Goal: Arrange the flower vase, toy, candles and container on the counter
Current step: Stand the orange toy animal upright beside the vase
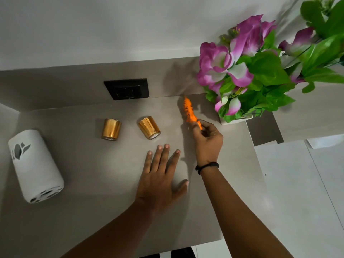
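Observation:
An orange striped toy tiger (189, 110) is pinched at its near end by my right hand (207, 140), just left of the flower vase. The white flower vase (235, 120) with pink flowers and green leaves stands at the counter's right. Two gold candle holders (111, 129) (149, 127) stand mid-counter, a little apart. A white cylindrical container (35, 166) with leaf cut-outs stands at the left. My left hand (161, 175) rests flat on the grey counter (93, 202), fingers spread, holding nothing.
A black wall socket plate (127, 89) sits on the grey backsplash behind the candles. The counter's right edge drops to a white tiled floor (301, 192). A lower grey step (264, 131) lies beyond the vase.

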The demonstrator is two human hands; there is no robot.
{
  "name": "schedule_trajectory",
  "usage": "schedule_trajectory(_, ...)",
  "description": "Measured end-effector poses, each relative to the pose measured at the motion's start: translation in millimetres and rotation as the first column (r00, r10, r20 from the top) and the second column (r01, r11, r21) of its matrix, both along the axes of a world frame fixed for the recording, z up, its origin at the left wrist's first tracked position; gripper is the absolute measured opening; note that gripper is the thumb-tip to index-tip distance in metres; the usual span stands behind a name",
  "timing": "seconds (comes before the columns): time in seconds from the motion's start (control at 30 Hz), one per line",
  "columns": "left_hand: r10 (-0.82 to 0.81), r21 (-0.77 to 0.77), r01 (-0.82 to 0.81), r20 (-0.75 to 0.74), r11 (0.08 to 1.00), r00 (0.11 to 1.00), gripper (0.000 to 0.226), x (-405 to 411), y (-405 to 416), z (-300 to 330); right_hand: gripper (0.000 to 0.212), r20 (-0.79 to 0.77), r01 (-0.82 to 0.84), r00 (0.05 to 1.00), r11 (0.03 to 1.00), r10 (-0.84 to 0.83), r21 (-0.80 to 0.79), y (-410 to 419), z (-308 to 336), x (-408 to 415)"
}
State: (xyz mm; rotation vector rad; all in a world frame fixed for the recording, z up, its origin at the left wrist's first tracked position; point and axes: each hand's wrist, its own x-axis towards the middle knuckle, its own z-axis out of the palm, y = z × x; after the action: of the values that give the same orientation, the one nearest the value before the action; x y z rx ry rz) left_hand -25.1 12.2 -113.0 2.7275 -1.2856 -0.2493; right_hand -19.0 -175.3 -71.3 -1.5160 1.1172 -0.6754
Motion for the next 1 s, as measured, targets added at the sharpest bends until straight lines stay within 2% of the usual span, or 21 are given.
schedule_trajectory(0.07,0.0,0.0,0.0,0.005,1.0,1.0,0.094,0,-1,0,0.024,0.004,0.034,0.999,0.997,-0.034,0.076,-7,1,3)
schedule_trajectory(0.23,-0.003,-0.017,0.004,0.037,1.0,0.999,0.095,1,-4,5,0.026,0.006,0.029,1.0,0.992,-0.03,0.122,-12,1,4)
schedule_trajectory(0.37,-0.004,-0.056,0.007,0.053,0.998,0.999,0.096,-1,-2,1,0.036,0.009,0.044,0.999,0.996,-0.045,0.078,-6,1,-1)
schedule_trajectory(0.43,0.008,-0.082,-0.004,0.055,0.997,0.998,0.096,-1,-2,0,0.038,-0.019,0.131,0.991,0.99,-0.13,0.052,6,0,-11)
schedule_trajectory(0.5,0.057,-0.196,-0.054,0.007,0.979,0.998,0.091,-1,1,1,0.033,-0.054,0.171,0.984,0.985,-0.169,0.031,26,-1,-23)
schedule_trajectory(0.53,0.111,-0.295,-0.12,-0.046,0.948,0.993,0.084,-3,5,3,0.029,-0.077,0.117,0.99,0.993,-0.115,0.021,38,0,-28)
schedule_trajectory(0.6,0.293,-0.475,-0.339,-0.17,0.812,0.941,0.067,-4,15,10,0.024,-0.146,-0.114,0.983,0.993,0.113,-0.001,58,4,-31)
schedule_trajectory(0.67,0.492,-0.549,-0.538,-0.245,0.64,0.835,0.063,9,25,21,0.038,-0.269,-0.376,0.897,0.925,0.351,-0.047,68,12,-20)
schedule_trajectory(0.73,0.628,-0.536,-0.643,-0.245,0.547,0.739,0.07,37,37,35,0.061,-0.389,-0.545,0.79,0.834,0.473,-0.092,69,21,4)
schedule_trajectory(0.8,0.69,-0.456,-0.703,-0.233,0.545,0.686,0.082,75,46,48,0.079,-0.454,-0.613,0.728,0.784,0.513,-0.098,68,32,33)
schedule_trajectory(0.87,0.711,-0.312,-0.756,-0.268,0.575,0.651,0.091,112,50,61,0.087,-0.518,-0.67,0.655,0.74,0.55,-0.063,64,39,61)
schedule_trajectory(0.93,0.709,-0.157,-0.75,-0.252,0.642,0.659,0.079,141,50,70,0.079,-0.603,-0.731,0.548,0.682,0.58,-0.009,61,40,81)
schedule_trajectory(1.0,0.679,-0.088,-0.714,-0.248,0.695,0.691,0.06,158,49,75,0.063,-0.672,-0.767,0.475,0.641,0.568,-0.001,60,38,91)
